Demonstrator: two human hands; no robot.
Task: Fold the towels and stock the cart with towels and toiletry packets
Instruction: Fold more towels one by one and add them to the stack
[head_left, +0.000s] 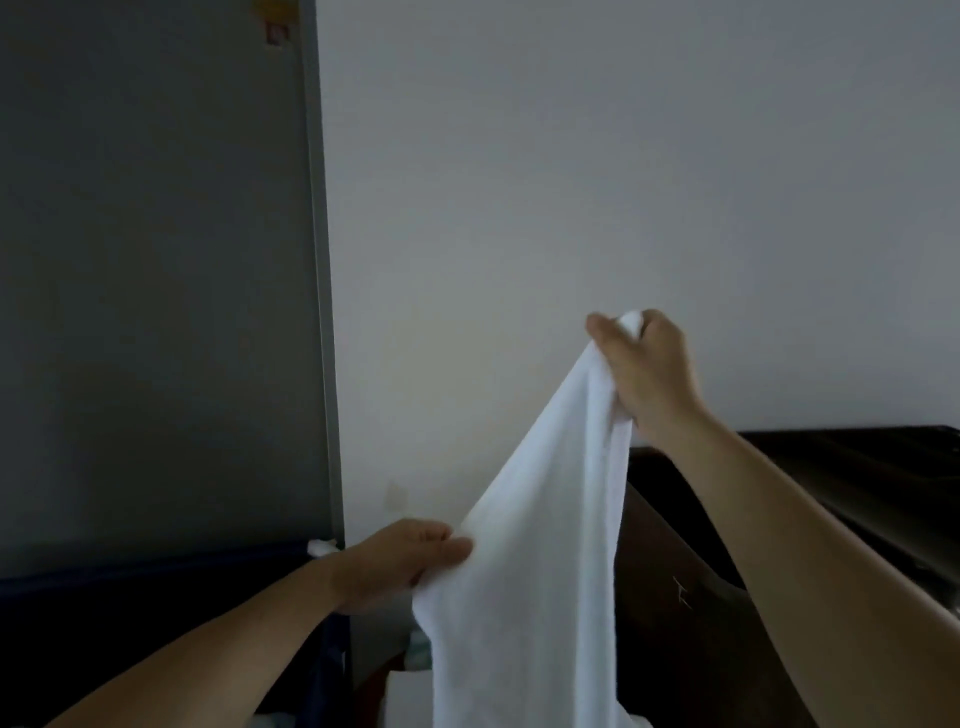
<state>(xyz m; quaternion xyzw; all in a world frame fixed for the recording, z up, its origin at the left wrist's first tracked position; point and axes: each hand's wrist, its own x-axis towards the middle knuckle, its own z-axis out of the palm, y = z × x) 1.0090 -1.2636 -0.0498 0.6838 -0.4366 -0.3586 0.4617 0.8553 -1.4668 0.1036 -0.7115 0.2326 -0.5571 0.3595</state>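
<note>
A white towel hangs in front of me, held up in the air and draping down past the bottom of the view. My right hand grips its top corner high up, fingers closed around a bunch of cloth. My left hand pinches the towel's left edge lower down. The towel's lower part is out of view.
A dark blue cart frame stands at the lower left with a small white piece on its top corner. A dark wooden cabinet sits at the right. A grey door and a pale wall are behind.
</note>
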